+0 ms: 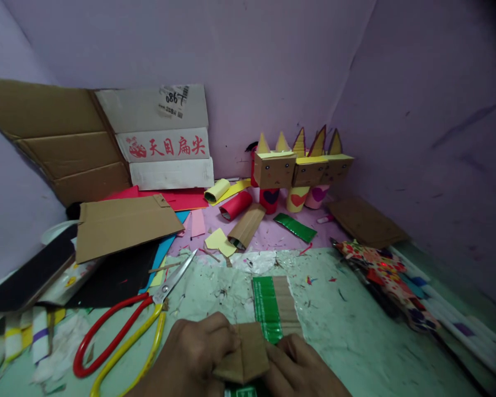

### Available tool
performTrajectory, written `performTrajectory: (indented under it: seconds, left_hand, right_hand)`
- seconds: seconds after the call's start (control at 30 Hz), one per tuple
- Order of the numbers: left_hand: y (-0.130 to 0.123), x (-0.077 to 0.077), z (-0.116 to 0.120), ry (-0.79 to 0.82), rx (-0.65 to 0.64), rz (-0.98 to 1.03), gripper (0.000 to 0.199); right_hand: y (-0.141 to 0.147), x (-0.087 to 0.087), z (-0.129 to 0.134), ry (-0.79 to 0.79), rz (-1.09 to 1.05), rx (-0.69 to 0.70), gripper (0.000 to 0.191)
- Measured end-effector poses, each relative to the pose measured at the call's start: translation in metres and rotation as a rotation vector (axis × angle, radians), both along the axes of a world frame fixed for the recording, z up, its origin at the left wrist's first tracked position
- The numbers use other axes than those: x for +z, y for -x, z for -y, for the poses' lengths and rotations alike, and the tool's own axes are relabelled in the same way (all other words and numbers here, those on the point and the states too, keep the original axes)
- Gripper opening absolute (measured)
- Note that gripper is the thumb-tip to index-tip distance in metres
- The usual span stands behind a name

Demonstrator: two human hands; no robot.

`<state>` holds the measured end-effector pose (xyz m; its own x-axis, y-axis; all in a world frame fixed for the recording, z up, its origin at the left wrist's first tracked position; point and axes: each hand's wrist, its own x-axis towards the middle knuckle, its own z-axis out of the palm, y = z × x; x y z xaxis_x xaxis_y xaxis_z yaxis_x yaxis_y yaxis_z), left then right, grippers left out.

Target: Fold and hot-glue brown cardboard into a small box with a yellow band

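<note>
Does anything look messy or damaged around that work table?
Yes: small scraps litter the green tabletop, which has a ragged whitish patch beside the purple sheet. A dark smudge also marks the right-hand wall.

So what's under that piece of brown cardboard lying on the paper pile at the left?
Black paper and blue paper stick out from under the cardboard, and red paper shows beyond its far edge. Whatever lies beneath its middle is covered.

Purple wall (240, 44), carton (128, 124) (red lettering), patterned pouch (391, 275) perhaps
</note>
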<state>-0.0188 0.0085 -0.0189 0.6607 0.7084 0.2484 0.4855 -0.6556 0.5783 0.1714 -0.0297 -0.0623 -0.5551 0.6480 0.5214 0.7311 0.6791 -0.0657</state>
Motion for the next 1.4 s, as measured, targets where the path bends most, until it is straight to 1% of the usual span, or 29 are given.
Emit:
performTrajectory:
  seconds: [0.1,0.17,0.2,0.27,0.33,0.43,0.57,0.63,0.73,0.8,0.83,0.87,0.93,1.0,1.03,1.1,1.17,1.2,1.23,1.3,1.33,1.37,1.4]
  left_hand:
    - [-0.001,0.002,0.002,-0.029,0.018,0.047,0.026]
    - [-0.002,0.003,0.003,-0.024,0.036,0.068,0.025]
    - [-0.003,0.003,0.004,-0.014,0.044,0.070,0.024]
    - [-0.003,0.005,0.004,-0.008,0.051,0.074,0.025]
    - [-0.003,0.006,0.005,-0.009,0.048,0.069,0.028]
    - [-0.003,0.008,0.006,-0.022,0.045,0.016,0.034]
    - [-0.001,0.011,0.006,-0.039,0.043,-0.079,0.036]
    - [-0.001,0.014,0.005,-0.050,0.028,-0.100,0.036]
    - [-0.001,0.018,0.006,-0.064,0.020,-0.132,0.033]
    - [-0.002,0.021,0.007,-0.062,0.028,-0.160,0.028]
    - [-0.003,0.023,0.008,-0.056,0.031,-0.174,0.025]
    - [-0.004,0.024,0.008,-0.048,0.033,-0.183,0.024]
    - [-0.004,0.024,0.008,-0.027,0.022,-0.195,0.026]
    - [-0.001,0.025,0.006,-0.027,0.000,-0.185,0.032]
    - [0.002,0.027,0.006,-0.044,-0.002,-0.172,0.035]
    - [0.010,0.033,0.006,-0.118,0.037,-0.136,0.043]
    - [0.020,0.044,0.013,-0.226,0.131,-0.107,0.049]
    - [0.024,0.050,0.018,-0.280,0.187,-0.095,0.049]
    - [0.027,0.055,0.024,-0.327,0.208,-0.099,0.046]
    - [0.029,0.059,0.039,-0.390,0.119,-0.140,0.040]
    - [0.027,0.056,0.046,-0.381,0.006,-0.170,0.040]
    - [0.025,0.049,0.052,-0.365,-0.111,-0.225,0.044]
    - [0.022,0.040,0.057,-0.387,-0.178,-0.296,0.048]
  right_hand:
    - [-0.004,0.014,-0.005,0.090,-0.166,0.088,0.027]
    - [-0.009,0.028,-0.002,0.224,-0.309,0.126,0.029]
    - [-0.012,0.035,0.001,0.316,-0.358,0.150,0.030]
    - [-0.017,0.048,0.010,0.502,-0.377,0.132,0.034]
    - [-0.020,0.057,0.019,0.584,-0.379,0.132,0.037]
    - [-0.019,0.059,0.029,0.602,-0.401,0.130,0.041]
    - [-0.023,0.051,0.033,0.647,-0.514,0.049,0.043]
    - [-0.027,0.050,0.036,0.648,-0.571,0.015,0.040]
    - [-0.031,0.050,0.044,0.598,-0.638,-0.004,0.030]
    - [-0.029,0.049,0.051,0.560,-0.625,0.030,0.023]
    - [-0.028,0.047,0.054,0.530,-0.596,0.060,0.022]
    - [-0.026,0.044,0.057,0.492,-0.555,0.088,0.028]
    - [-0.022,0.036,0.061,0.362,-0.468,0.121,0.043]
    - [-0.019,0.029,0.063,0.250,-0.379,0.117,0.048]
    - [-0.019,0.027,0.064,0.232,-0.325,0.114,0.048]
    - [-0.018,0.027,0.064,0.240,-0.227,0.116,0.047]
    - [-0.019,0.030,0.064,0.229,-0.201,0.116,0.049]
    - [-0.019,0.032,0.064,0.233,-0.197,0.113,0.049]
    - [-0.019,0.035,0.065,0.231,-0.205,0.110,0.049]
    - [-0.018,0.039,0.065,0.270,-0.192,0.103,0.046]
    - [-0.017,0.042,0.066,0.303,-0.176,0.103,0.044]
    - [-0.017,0.045,0.067,0.326,-0.170,0.098,0.042]
    - [-0.018,0.047,0.068,0.345,-0.172,0.089,0.041]
